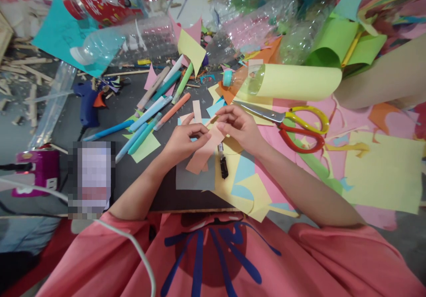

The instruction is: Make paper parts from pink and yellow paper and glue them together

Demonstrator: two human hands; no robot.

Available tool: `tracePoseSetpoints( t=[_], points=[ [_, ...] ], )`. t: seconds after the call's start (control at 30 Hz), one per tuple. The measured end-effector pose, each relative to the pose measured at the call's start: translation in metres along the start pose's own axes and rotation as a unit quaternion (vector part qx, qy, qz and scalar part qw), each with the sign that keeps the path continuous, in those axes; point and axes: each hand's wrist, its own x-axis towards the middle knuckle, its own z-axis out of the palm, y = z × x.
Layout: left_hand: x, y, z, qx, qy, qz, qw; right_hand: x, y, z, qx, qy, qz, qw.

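Note:
Over the middle of the table, my right hand [241, 126] pinches the upper end of a peach paper strip [208, 149] between thumb and fingers. My left hand [186, 142] is closed on the strip's left edge, thumb against it. The strip slants down to the left above a grey sheet of paper [193, 177]. Another narrow peach strip [197, 110] stands out just beyond the hands. A marker with a black cap [223, 166] lies below my right hand. Scissors with red and yellow handles [301, 128] rest to its right.
Several coloured markers [146, 111] lie left, near a blue glue gun [87, 104] and a phone [95, 173] with a cable. A bottle wrapped in yellow paper [299, 82] lies behind the scissors. Plastic bottles [133, 40] fill the back. Another person's arm [386, 75] reaches in right.

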Motion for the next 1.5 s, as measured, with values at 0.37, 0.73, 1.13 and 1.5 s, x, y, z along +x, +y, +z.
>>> tracePoseSetpoints(
  t=[0.37, 0.73, 1.13, 1.5],
  points=[
    [-0.0006, 0.0059, -0.001, 0.04, -0.017, -0.01, 0.999, 0.0001, 0.0038, 0.0002, -0.013, 0.021, -0.004, 1.0],
    [-0.0004, 0.0065, -0.0023, 0.04, -0.023, -0.013, 0.999, 0.0002, 0.0045, -0.0003, -0.012, 0.021, -0.008, 1.0],
    [-0.0002, 0.0078, -0.0019, 0.051, -0.043, -0.026, 0.997, 0.0012, 0.0037, -0.001, -0.007, 0.012, 0.001, 1.0],
    [-0.0008, 0.0062, -0.0031, 0.045, -0.039, -0.028, 0.998, 0.0025, 0.0015, -0.0034, -0.007, 0.02, 0.021, 1.0]
  ],
)
